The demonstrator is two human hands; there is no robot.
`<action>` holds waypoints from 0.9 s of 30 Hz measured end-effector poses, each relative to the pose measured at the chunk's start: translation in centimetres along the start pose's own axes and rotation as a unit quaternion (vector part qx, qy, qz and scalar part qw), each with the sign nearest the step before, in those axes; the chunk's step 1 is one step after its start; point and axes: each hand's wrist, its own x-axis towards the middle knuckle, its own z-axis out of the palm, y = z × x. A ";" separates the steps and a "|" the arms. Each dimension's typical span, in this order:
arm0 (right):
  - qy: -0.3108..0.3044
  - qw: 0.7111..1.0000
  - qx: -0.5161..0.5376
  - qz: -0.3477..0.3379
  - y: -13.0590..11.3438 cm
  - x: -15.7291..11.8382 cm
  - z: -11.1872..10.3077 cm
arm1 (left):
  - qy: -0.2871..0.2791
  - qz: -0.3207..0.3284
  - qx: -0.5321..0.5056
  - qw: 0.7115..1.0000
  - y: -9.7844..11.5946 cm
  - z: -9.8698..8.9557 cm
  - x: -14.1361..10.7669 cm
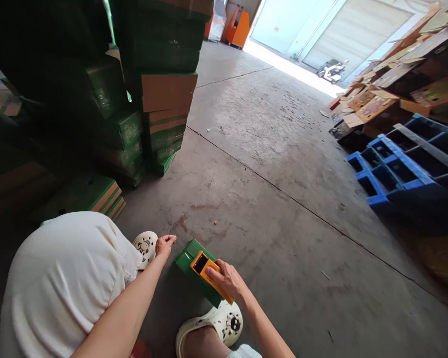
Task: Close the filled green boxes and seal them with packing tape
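Observation:
My right hand (pixel 228 279) grips a yellow-orange boxy tool (pixel 218 286) with a dark opening at its far end. I cannot tell what kind of tool it is. It lies on or just over a small green box (pixel 189 255) on the floor between my feet. To the left of the box, my left hand (pixel 165 246) is closed in a pinch, fingertips pointing toward it. A faint thin line shows near those fingertips, too fine to name.
Cream clogs (pixel 229 325) flank the green box. Tall stacks of green and brown cartons (pixel 169 94) rise at left, with flat cartons (pixel 110 196) below. Blue plastic pallets (pixel 395 164) and piled cardboard boxes (pixel 377 107) stand at right. A scooter (pixel 331 71) is parked by the far doors.

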 end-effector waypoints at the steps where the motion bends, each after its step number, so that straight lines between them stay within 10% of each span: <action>1: -0.004 1.000 0.000 0.007 -0.2 0.1 -0.1 | -0.007 -0.007 0.003 1.000 -0.5 0.5 -0.1; 8: -0.010 0.999 -0.008 0.029 -1.0 1.0 -0.5 | -0.082 -0.029 0.045 0.995 -2.8 3.4 -1.1; 20: 0.010 0.998 -0.045 0.036 -1.5 0.0 -0.4 | -0.131 0.014 0.135 0.982 -3.1 1.0 -3.3; 27: 0.022 0.997 -0.065 0.040 -1.5 -0.6 -0.4 | -0.275 0.082 0.160 0.945 -0.8 2.1 -3.7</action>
